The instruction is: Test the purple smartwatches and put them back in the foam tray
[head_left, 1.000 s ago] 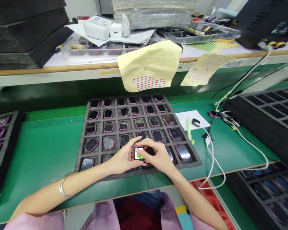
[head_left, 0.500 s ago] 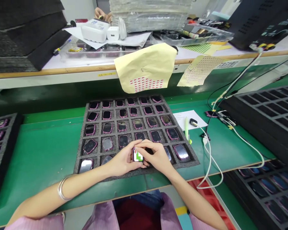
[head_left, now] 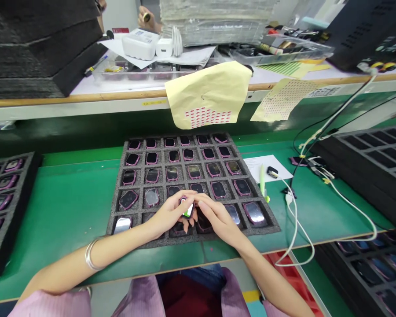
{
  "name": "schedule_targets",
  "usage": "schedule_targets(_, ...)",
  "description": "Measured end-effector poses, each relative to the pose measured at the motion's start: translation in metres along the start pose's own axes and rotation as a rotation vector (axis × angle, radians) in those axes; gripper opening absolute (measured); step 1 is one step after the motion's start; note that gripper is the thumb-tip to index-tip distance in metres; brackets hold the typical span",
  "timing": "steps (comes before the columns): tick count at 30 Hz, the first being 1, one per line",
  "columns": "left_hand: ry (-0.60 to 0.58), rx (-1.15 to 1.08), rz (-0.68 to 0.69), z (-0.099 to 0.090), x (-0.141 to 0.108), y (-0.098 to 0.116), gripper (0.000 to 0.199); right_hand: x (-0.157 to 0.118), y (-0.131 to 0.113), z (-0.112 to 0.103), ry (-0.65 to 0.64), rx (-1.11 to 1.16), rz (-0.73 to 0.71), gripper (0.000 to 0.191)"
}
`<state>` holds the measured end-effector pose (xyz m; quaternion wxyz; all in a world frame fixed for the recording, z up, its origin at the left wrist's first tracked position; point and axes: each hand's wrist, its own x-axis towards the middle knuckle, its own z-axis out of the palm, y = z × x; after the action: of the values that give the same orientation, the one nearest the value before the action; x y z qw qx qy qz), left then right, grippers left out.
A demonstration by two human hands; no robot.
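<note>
A small smartwatch [head_left: 187,211] without a strap, its screen lit white and green, rests in my left hand [head_left: 170,215]. The left thumb lies over the screen and the other fingers curl beneath the case. My right hand [head_left: 221,220] is closed in against the watch's upper right side, its fingers partly hidden and its thumb off the glass. Under both hands lies a grey foam tray [head_left: 193,240] of purple-framed watches, most with dark screens; a watch [head_left: 152,197] shows in one compartment. My hands cover some front compartments.
More foam trays stand at the left [head_left: 26,198] and right [head_left: 336,154]. White cables [head_left: 297,224] loop over the right table edge near a green pen [head_left: 262,180] and a paper sheet [head_left: 284,169]. On the shelf are chargers [head_left: 141,44]; another person's hand [head_left: 148,20] appears behind.
My left thumb has moved up onto the screen, covering part of it. My right thumb and forefinger have drawn back from the screen. The whole view has shifted slightly.
</note>
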<state>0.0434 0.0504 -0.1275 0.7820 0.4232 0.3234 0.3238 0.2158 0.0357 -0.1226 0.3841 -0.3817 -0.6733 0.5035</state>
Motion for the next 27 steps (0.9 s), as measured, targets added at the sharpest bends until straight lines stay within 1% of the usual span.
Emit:
schedule_targets(2, 0.009, 0.027, 0.0, -0.001, 0.0, -0.002, 0.045, 0.001, 0.0, 0.0, -0.02, -0.002, -0.033, 0.03)
schedule_targets(4, -0.01, 0.007, -0.002, -0.001, 0.0, -0.003, 0.046, 0.001, 0.002, 0.001, -0.007, 0.013, -0.035, 0.031)
schedule_targets(8, -0.057, -0.089, 0.0, 0.0, 0.0, -0.004, 0.056, 0.0, 0.007, 0.001, 0.038, 0.094, 0.069, 0.037)
schedule_targets(11, -0.061, -0.063, 0.025, 0.001, -0.001, -0.004, 0.064, -0.001, 0.007, 0.001, 0.046, 0.078, 0.104, 0.038)
schedule_targets(13, -0.047, 0.016, 0.047, 0.0, -0.001, -0.003, 0.059, -0.002, 0.005, 0.0, 0.044, 0.041, 0.058, 0.037)
schedule_targets(16, -0.007, 0.106, 0.041, 0.0, -0.001, -0.002, 0.047, -0.001, 0.0, 0.0, 0.012, 0.0, -0.025, 0.037)
schedule_targets(19, -0.004, 0.111, 0.036, 0.0, 0.0, -0.002, 0.044, -0.001, -0.001, 0.002, 0.024, -0.001, -0.009, 0.041)
schedule_targets(21, -0.024, 0.119, 0.045, 0.0, 0.0, -0.001, 0.046, -0.001, -0.001, 0.004, 0.08, 0.022, 0.034, 0.042)
schedule_targets(24, -0.043, 0.119, 0.039, 0.001, -0.001, 0.0, 0.058, -0.002, 0.0, -0.001, 0.25, -0.011, 0.052, 0.036)
schedule_targets(26, -0.054, 0.098, 0.015, 0.002, -0.002, 0.002, 0.07, -0.003, 0.0, -0.015, 0.367, -0.112, 0.016, 0.029)
schedule_targets(27, -0.055, 0.093, 0.005, 0.003, -0.003, 0.003, 0.074, -0.004, 0.001, -0.027, 0.42, -0.198, -0.005, 0.028)
